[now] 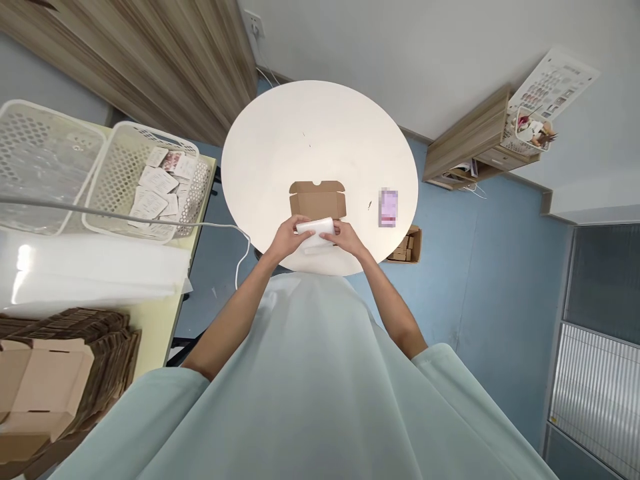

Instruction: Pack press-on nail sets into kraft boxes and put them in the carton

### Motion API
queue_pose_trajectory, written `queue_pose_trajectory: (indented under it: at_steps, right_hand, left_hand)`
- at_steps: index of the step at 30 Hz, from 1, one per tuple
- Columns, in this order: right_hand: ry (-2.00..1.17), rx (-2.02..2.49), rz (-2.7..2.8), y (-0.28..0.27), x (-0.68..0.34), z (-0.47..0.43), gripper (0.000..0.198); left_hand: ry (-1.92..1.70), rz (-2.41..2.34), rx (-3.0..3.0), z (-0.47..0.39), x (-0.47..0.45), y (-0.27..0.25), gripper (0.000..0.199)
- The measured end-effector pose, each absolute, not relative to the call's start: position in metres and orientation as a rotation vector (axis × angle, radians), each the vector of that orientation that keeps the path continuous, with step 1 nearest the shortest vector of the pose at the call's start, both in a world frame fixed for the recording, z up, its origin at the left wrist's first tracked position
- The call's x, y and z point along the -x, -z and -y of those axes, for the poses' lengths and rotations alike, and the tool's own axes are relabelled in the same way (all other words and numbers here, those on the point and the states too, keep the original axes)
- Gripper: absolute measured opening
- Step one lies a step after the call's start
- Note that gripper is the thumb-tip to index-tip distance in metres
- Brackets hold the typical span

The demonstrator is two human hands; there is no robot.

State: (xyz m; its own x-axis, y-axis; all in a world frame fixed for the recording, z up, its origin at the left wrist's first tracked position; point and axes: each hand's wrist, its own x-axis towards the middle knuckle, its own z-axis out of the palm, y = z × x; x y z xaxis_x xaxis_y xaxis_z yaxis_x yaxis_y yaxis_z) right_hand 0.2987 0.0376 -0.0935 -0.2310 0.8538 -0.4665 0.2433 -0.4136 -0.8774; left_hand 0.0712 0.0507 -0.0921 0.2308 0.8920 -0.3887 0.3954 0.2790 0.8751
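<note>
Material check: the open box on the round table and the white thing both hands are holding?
Open box: looks like corrugated cardboard, matte brown, with die-cut flaps and a tab notch. White item held between left hand and right hand: probably soft plastic film or foam wrap, translucent with a slight sheen; too small to tell which.

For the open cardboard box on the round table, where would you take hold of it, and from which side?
Grip the cardboard box by its two short side walls, coming from above with one hand at each end. Its lid is folded back on the far side and the near side is taken up by both hands, left hand and right hand, holding a white packet.
</note>
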Motion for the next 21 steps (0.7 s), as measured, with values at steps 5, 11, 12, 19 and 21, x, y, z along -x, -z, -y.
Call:
queue_pose_trajectory:
  at_steps: [5, 11, 12, 19, 21]
  right_hand:
    - [-1.614, 1.761, 1.206, 0.114, -0.304, -0.036, 0.033]
    - [-1.348, 2.153, 1.578, 0.133, -0.295, -0.044, 0.017]
    - [-1.290, 2.210, 1.618, 0.135, -0.293, -0.045, 0.015]
    - [-1.143, 2.392, 1.777, 0.143, -0.282, -0.045, 0.021]
    - [-1.115, 2.431, 1.865, 0.145, -0.279, -0.044, 0.021]
  left_hand:
    - [-0.425, -1.619, -1.081, -0.049, -0.091, 0.118, 0.054]
    - [-0.318, -1.711, -1.151, -0.042, -0.104, 0.143, 0.029]
    - [-0.295, -1.716, -1.183, -0.042, -0.107, 0.147, 0.028]
    - [-0.153, -1.731, -1.299, -0.039, -0.121, 0.161, 0.040]
    - [-0.128, -1.723, -1.317, -0.038, -0.124, 0.161, 0.043]
